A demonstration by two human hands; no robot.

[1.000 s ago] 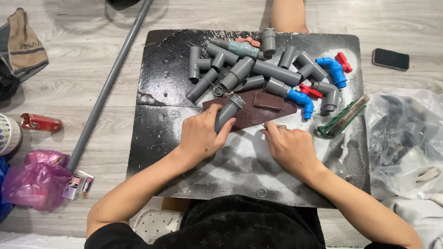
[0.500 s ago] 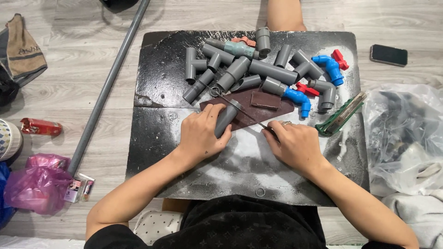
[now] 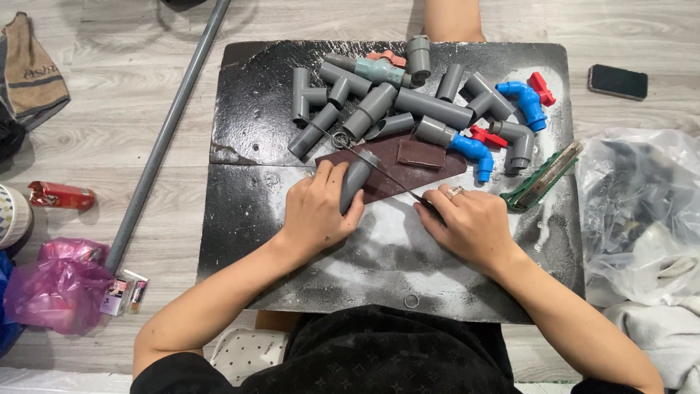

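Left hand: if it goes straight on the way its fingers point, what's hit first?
Probably the dark brown sheet right beyond the left hand and its grey pipe piece, then the grey fittings pile; depth unclear.

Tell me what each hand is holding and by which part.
The left hand grips a short grey pipe around its lower end. The right hand holds the near end of a thin blade, its handle hidden under the fingers.

Centre frame, the board (image 3: 248,219) looks black, rough and worn, dusted with white. The pipe fittings (image 3: 430,106) are matt grey plastic; two taps (image 3: 525,98) are glossy blue. The floor (image 3: 109,109) is pale wood grain. At right, a bag (image 3: 642,211) is clear crinkled plastic.
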